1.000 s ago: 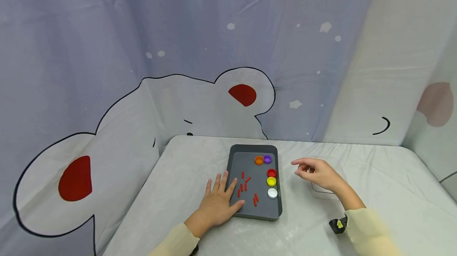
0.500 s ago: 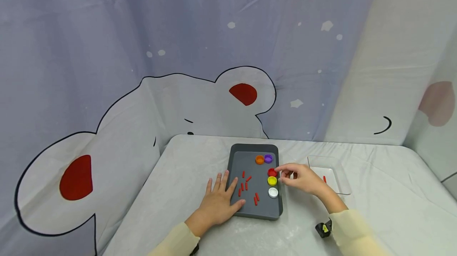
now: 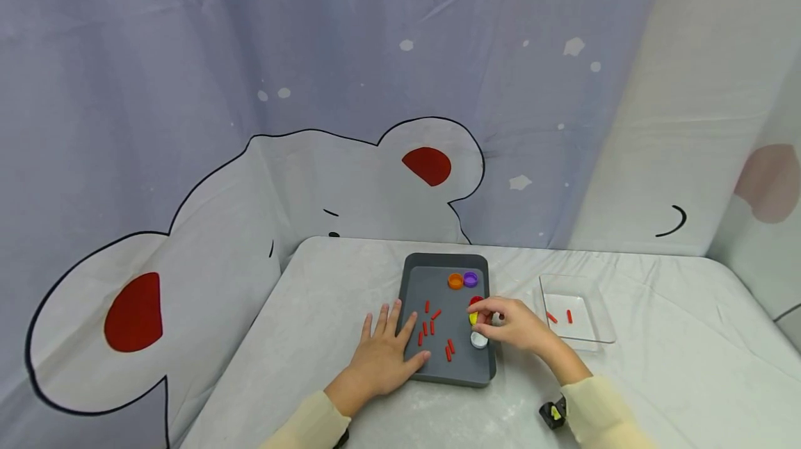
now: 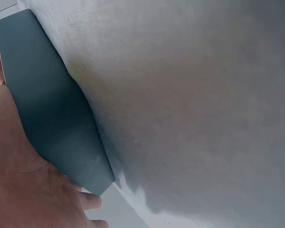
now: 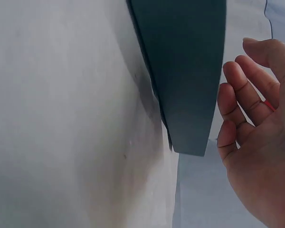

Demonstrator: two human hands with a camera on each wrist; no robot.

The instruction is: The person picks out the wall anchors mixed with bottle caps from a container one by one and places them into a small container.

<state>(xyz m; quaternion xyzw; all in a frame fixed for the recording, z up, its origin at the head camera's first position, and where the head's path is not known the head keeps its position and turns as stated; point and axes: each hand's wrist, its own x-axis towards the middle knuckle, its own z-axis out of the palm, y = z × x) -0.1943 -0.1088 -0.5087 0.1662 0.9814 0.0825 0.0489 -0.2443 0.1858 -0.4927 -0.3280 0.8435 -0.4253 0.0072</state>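
Note:
The grey tray (image 3: 432, 365) holds several small red sticks (image 3: 432, 327). My left hand (image 3: 378, 360) rests on its left edge, fingers spread. In the left wrist view, that hand (image 4: 33, 190) lies along the tray's side wall (image 4: 57, 104). My right hand (image 3: 516, 322) is over the tray's right side, thumb and fingers loosely bent and apart, with nothing seen between them. Its fingertips overlap the yellow cap (image 3: 473, 319), and they partly cover the red cap (image 3: 476, 299). Just below is the white cap (image 3: 478, 340). In the right wrist view, the hand (image 5: 261, 114) is beside the tray wall.
An orange cap (image 3: 455, 281) and a purple cap (image 3: 471, 279) sit near the tray's far end. To the right, a clear plastic box (image 3: 597, 303) has two red sticks (image 3: 569, 316) in it. A white cloth covers the table (image 3: 325, 282), with a printed curtain behind.
My right hand has moved left from over the clear box to the caps on the tray, uncovering the red sticks in the box. The left hand stays in place.

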